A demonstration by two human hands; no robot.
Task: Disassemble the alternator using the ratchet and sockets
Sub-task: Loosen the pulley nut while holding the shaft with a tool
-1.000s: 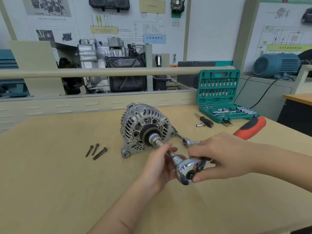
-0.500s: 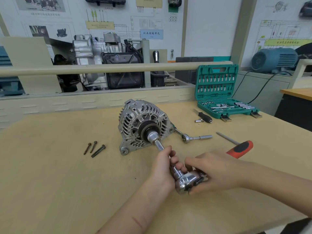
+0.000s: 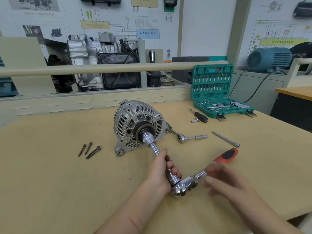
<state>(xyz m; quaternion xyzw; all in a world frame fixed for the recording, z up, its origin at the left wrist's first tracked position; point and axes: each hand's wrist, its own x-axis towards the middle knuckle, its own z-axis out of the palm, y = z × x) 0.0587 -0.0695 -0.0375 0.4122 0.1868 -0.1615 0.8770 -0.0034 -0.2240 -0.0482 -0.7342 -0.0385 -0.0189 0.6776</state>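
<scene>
While three bolts (image 3: 89,150) lie at left on the tabletop (image 3: 42,174), alternator (image 3: 135,125) stands mid-table, socket (image 3: 148,139) on its pulley. Left hand (image 3: 162,173) grips the extension bar (image 3: 155,149). Ratchet (image 3: 184,184), red handle, angles right. Right hand (image 3: 224,181) blurred at its shaft, grip unclear. Small ratchet (image 3: 183,137), green socket case (image 3: 217,98) further right.

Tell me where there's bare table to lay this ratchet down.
Free: the wide stretch of table left of the three bolts, and the near right corner below the orange handle. Crowded: right of the alternator, with the small ratchet, extension bar and socket case.
</scene>
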